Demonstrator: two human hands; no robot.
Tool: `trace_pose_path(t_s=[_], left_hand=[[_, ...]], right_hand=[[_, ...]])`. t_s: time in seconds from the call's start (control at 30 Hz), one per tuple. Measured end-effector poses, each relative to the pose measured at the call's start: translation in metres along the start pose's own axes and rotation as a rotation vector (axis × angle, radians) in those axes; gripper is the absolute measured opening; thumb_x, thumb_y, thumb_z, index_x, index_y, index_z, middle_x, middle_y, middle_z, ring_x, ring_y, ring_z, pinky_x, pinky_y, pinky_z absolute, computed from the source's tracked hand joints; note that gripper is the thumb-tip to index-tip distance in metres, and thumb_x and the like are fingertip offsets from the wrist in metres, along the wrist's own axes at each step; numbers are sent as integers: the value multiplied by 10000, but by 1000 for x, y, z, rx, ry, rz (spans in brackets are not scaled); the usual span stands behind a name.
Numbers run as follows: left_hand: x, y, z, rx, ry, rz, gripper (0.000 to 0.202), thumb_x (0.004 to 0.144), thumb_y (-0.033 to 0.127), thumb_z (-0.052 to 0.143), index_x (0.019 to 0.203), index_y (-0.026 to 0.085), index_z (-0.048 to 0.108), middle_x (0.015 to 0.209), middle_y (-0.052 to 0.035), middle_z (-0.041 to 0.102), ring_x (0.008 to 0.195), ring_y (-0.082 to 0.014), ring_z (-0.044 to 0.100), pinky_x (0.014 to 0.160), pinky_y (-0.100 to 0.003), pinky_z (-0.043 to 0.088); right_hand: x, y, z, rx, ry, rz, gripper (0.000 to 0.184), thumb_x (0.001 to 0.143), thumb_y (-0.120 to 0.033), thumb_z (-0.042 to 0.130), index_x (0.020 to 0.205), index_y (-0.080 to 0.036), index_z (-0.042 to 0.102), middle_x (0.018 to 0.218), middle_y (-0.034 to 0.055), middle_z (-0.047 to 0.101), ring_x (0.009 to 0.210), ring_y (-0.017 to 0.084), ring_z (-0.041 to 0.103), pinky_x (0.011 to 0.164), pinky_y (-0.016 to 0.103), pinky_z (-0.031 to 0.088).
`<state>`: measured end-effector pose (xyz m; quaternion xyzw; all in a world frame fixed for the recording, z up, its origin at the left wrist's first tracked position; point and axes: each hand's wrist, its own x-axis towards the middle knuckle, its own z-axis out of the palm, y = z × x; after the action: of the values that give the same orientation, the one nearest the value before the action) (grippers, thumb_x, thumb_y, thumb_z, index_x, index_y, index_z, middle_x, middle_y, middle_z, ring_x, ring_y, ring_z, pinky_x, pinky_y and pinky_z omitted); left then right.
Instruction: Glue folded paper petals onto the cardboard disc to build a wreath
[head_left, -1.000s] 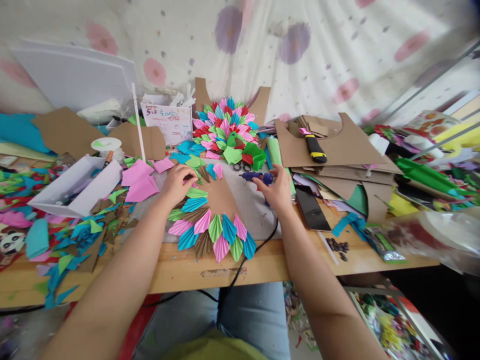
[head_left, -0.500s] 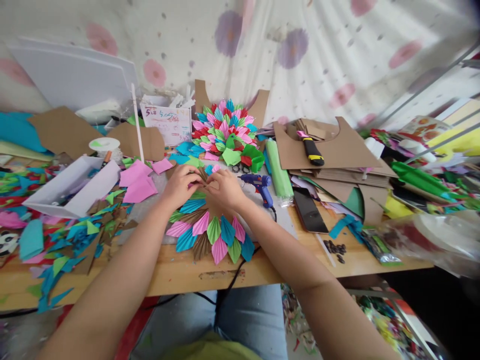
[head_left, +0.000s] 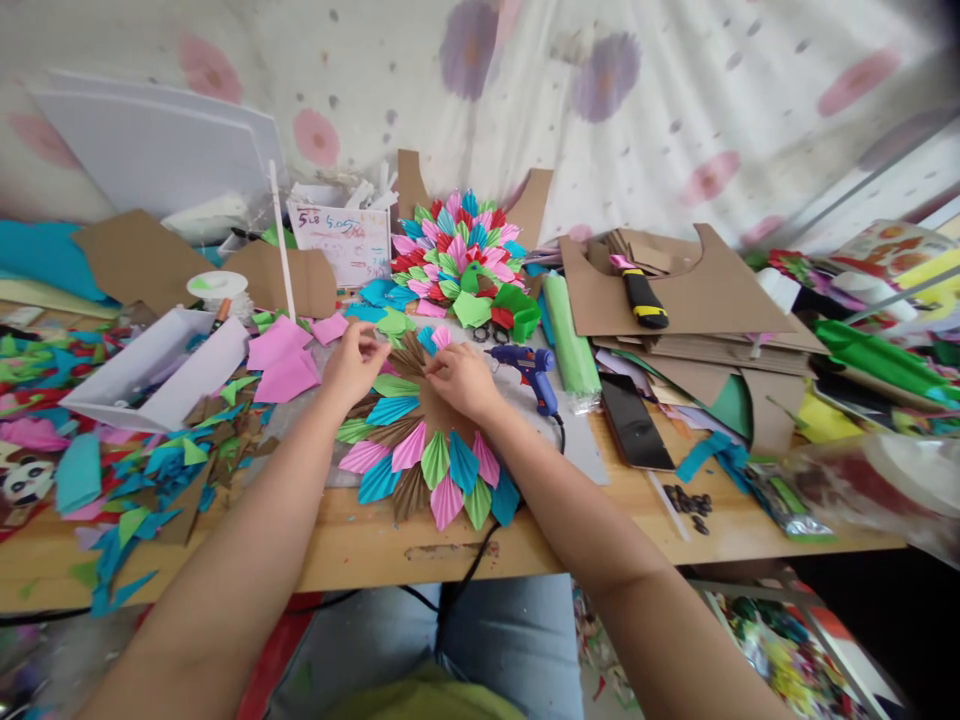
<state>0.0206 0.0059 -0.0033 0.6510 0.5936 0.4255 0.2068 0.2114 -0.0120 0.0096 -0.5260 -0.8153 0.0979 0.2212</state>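
Note:
On the table in front of me lies a cardboard piece ringed by pleated paper leaves in pink, green, blue and brown. My right hand has its fingers bunched at the inner end of a brown pleated paper leaf near the far edge of the ring. What its fingertips hold is partly hidden. To the left of that leaf hovers my left hand, its fingers loosely curled and apart, with nothing visible in them. A blue glue gun rests just right of my right hand.
Behind stands a finished-looking colourful paper-leaf piece. A white box and paper scraps lie left. Right are a green paper roll, a phone, stacked cardboard with a cutter, and small dark beads.
My left hand has drawn away to the left from the brown leaf and its fingers have parted. My right hand stays at the leaf. The whole view has shifted slightly.

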Motion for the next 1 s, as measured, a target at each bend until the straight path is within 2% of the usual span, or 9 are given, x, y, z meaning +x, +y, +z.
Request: trace_pose_path(t_s=[0.1,0.27,0.53,0.7,1.0], left_hand=[[-2,1,0,47,-42,-98,403,751,366,611,1093,195,483,813,-20,656,720,-166,599,712,-310,463],[-5,9,0,101,-59,-84,392,728,312,626,1075,193,488,811,-11,657,732,-160,599,717,-293,447],[-5,4,1,154,-100,-12,241,715,264,633,930,196,546,762,1,629,707,-159,584,649,-277,416],[-4,1,2,196,-152,93,119,736,282,604,809,190,591,751,-11,641,695,-160,578,641,-274,425],[-3,0,5,305,-117,223,199,760,294,600,912,185,666,827,-53,671,772,-198,582,758,-335,440]], right_hand=[[-2,-1,2,3,-7,-12,124,787,-186,552,828,-191,670,943,54,644,977,213,519,870,330,376],[-5,-2,3,-15,14,6,124,799,-204,548,834,-195,666,944,48,647,957,208,519,863,327,375],[-7,-6,0,-121,11,-7,171,838,-241,511,863,-194,674,954,61,640,958,226,502,832,343,351],[-7,-7,2,-166,5,-6,177,841,-260,504,861,-188,665,949,70,640,962,230,496,815,348,338],[-6,-7,7,-202,42,-10,153,825,-249,511,815,-182,649,919,70,639,949,235,501,796,352,340]])
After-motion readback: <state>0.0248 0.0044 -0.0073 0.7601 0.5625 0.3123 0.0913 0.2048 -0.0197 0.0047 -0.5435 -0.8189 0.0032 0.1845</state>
